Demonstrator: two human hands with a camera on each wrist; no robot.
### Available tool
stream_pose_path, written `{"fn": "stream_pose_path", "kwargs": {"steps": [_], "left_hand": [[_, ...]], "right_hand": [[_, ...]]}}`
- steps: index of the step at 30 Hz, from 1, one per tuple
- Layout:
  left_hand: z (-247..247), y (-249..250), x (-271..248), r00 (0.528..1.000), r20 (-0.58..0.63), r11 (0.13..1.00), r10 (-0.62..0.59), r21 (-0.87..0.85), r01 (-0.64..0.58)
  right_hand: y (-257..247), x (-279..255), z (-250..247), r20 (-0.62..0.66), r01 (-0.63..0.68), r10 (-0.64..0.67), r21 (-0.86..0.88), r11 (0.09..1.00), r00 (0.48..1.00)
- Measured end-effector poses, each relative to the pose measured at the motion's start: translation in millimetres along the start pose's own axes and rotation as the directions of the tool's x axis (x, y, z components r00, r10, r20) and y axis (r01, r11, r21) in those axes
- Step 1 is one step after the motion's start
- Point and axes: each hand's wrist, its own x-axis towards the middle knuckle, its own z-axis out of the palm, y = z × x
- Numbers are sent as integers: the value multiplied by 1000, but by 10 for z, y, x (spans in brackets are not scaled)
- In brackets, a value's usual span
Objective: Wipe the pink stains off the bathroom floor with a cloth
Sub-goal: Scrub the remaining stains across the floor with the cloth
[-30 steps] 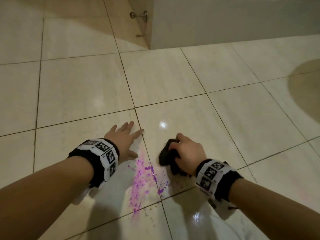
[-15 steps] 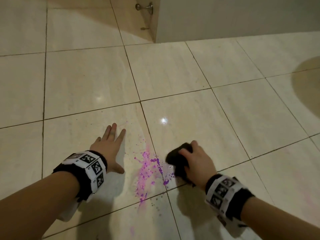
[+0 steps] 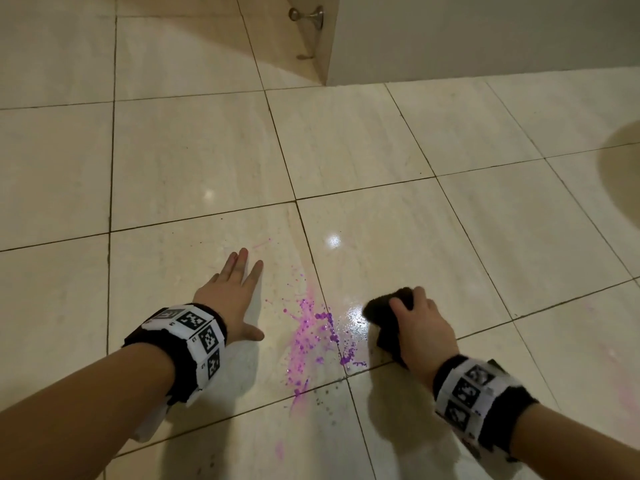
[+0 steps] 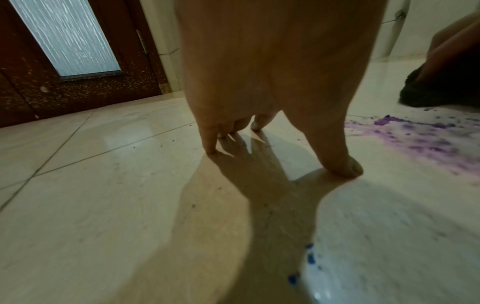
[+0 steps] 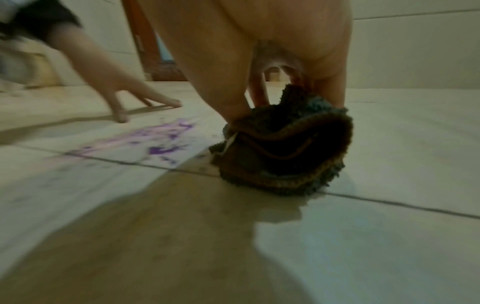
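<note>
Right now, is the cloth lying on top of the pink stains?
No, the cloth, gripped by the right hand, sits beside the pink stains, on their right.

There was one dark, fuzzy bunched cloth, one splattered patch of pink-purple stains on the glossy beige tiled floor, two bare hands, each wrist in one black-and-white patterned band, and one metal doorstop.

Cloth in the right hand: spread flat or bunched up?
Bunched up: the dark cloth sits folded in a wad on the floor, right hand gripping it.
</note>
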Motion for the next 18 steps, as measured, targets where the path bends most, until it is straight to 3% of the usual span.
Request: {"fn": "stream_pose_path", "kwargs": {"steps": [4, 5, 7, 10, 14, 18], "left_hand": [[-18, -45, -51, 1000, 7, 1000, 24, 14, -24], [-29, -78, -63, 999, 18, 999, 26, 24, -26], [-54, -189, -83, 1000, 31, 998, 3, 61, -5], [-101, -437, -130, 995, 70, 992, -66, 110, 58], [-132, -772, -258, 986, 144, 970, -82, 237, 46], [-111, -983, -394, 986, 157, 963, -52, 269, 8]], "right_hand": [[-492, -277, 30, 75, 212, -207, -70, 975, 976], [-578, -281, 18, 152, 255, -250, -17, 967, 956], [-651, -178, -23, 185, 279, -288, 72, 958, 940], [-620, 179, -314, 81, 303, -312, 107, 947, 947], [-710, 680, -800, 35, 384, -382, -136, 913, 923], [-893, 976, -852, 56, 299, -296, -285, 911, 954]]}}
